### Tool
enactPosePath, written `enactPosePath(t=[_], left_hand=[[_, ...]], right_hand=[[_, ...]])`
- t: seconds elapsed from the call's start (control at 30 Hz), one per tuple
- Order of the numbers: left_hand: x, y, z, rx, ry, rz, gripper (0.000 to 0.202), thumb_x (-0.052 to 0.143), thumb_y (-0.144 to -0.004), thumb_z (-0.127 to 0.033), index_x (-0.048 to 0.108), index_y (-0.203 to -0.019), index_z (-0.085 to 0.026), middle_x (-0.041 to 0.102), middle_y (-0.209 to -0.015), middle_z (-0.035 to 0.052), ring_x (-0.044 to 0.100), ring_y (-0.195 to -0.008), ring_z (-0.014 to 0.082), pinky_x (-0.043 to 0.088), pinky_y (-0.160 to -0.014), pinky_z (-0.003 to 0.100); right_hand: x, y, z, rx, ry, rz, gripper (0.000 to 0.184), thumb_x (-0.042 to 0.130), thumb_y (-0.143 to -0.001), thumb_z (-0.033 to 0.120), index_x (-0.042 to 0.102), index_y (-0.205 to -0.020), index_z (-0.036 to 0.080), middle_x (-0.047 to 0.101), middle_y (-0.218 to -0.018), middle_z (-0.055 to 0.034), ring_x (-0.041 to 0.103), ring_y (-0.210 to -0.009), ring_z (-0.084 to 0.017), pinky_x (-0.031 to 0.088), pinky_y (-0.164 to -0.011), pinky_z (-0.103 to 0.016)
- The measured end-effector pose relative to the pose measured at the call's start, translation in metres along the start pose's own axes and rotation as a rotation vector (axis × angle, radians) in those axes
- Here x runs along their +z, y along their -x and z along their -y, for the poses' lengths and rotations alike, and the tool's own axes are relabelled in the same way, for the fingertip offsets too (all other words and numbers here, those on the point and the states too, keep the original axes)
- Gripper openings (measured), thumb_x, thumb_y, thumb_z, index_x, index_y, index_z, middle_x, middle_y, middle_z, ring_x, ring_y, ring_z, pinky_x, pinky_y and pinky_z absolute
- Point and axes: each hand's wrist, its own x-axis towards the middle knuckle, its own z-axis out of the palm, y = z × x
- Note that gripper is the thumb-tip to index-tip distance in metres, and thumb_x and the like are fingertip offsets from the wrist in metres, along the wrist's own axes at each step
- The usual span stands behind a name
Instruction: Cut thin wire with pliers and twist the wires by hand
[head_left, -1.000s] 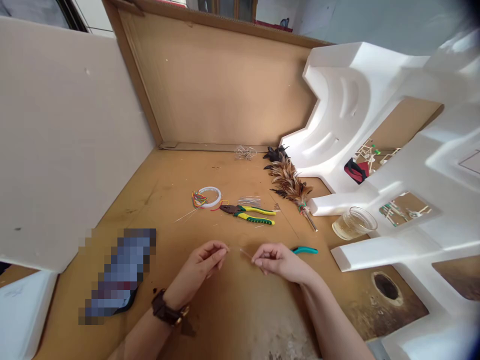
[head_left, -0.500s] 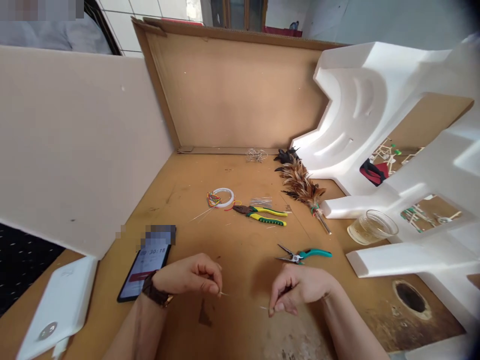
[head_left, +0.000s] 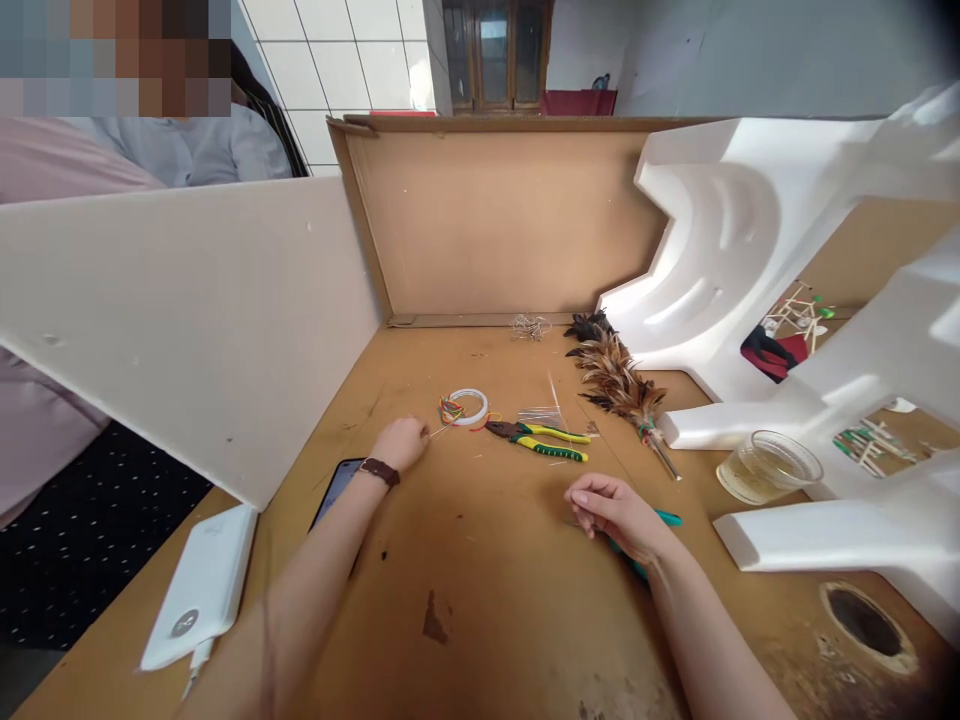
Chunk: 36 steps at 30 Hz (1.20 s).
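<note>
My left hand (head_left: 401, 443) reaches forward to the thin pale wires (head_left: 442, 430) beside a white ring (head_left: 469, 407) with coloured strands (head_left: 450, 409) looped on it. Its fingers look closed at the wire ends, but I cannot make out what is between them. My right hand (head_left: 609, 508) is raised in a pinch, and a thin, glinting wire (head_left: 553, 388) seems to run up from its fingertips. Under this hand lie teal-handled needle-nose pliers (head_left: 667, 518), mostly covered. Yellow-green pliers (head_left: 544, 440) rest between the hands, near several straight wires (head_left: 538, 415).
A feather duster (head_left: 615, 375) and a glass of liquid (head_left: 769, 467) stand by white foam pieces (head_left: 795, 525) at right. A tangle of wire (head_left: 530, 327) lies at the back. To the left are a phone (head_left: 335, 490), a power bank (head_left: 202, 585) and a white panel (head_left: 225, 330); a person (head_left: 187, 150) sits beyond.
My left hand has moved forward from the table's front to the wires by the ring. My right hand has risen and moved forward, over the teal pliers. The view has tilted up.
</note>
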Motion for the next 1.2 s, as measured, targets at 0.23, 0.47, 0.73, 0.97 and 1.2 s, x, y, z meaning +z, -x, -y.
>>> enactPosePath(t=[0.23,0.47,0.73,0.97,1.2], left_hand=[[0.01,-0.008,0.002,-0.002,-0.068,-0.037,0.016,0.042,-0.071,-0.015,0.056,-0.064,-0.014,0.061,-0.074,0.0101,0.055,-0.073,0.0177,0.037,-0.063,0.025],[-0.003,0.04,-0.045,0.063,0.61,0.022,0.016,0.043,-0.074,-0.031,0.048,-0.077,-0.016,0.057,-0.064,0.0024,0.056,-0.06,0.0137,0.04,-0.052,0.022],[0.045,0.094,-0.121,0.123,1.391,0.408,0.023,0.056,-0.069,-0.034,0.049,-0.074,-0.013,0.059,-0.067,0.0028,0.056,-0.059,0.0106,0.04,-0.049,0.019],[0.047,0.094,-0.113,0.098,1.445,0.325,0.022,0.058,-0.068,-0.033,0.051,-0.075,-0.013,0.059,-0.064,0.002,0.056,-0.06,0.0114,0.042,-0.052,0.021],[0.055,0.097,-0.114,0.12,1.421,0.32,0.022,0.058,-0.068,-0.034,0.051,-0.074,-0.014,0.059,-0.061,0.0011,0.054,-0.056,0.0103,0.041,-0.051,0.022]], right_hand=[[-0.002,-0.008,-0.008,-0.006,-0.083,-0.124,0.025,0.067,-0.061,0.034,0.058,-0.075,0.015,0.05,-0.056,0.0039,0.044,-0.043,-0.004,0.036,-0.044,-0.018],[0.007,-0.011,-0.015,-0.085,-0.119,-0.161,0.021,0.064,-0.065,0.032,0.059,-0.077,0.015,0.052,-0.055,0.0033,0.047,-0.044,-0.005,0.038,-0.046,-0.019],[0.017,-0.014,-0.023,-0.137,0.071,-0.167,0.026,0.061,-0.066,0.035,0.061,-0.082,0.015,0.056,-0.06,0.0013,0.053,-0.052,-0.008,0.042,-0.05,-0.02],[0.027,-0.015,-0.03,-0.101,0.212,-0.098,0.03,0.06,-0.064,0.039,0.061,-0.08,0.013,0.059,-0.059,-0.0007,0.053,-0.05,-0.009,0.043,-0.051,-0.023],[0.031,-0.017,-0.038,-0.096,0.244,-0.057,0.028,0.057,-0.069,0.038,0.06,-0.082,0.013,0.061,-0.064,-0.0026,0.054,-0.052,-0.009,0.042,-0.049,-0.021]])
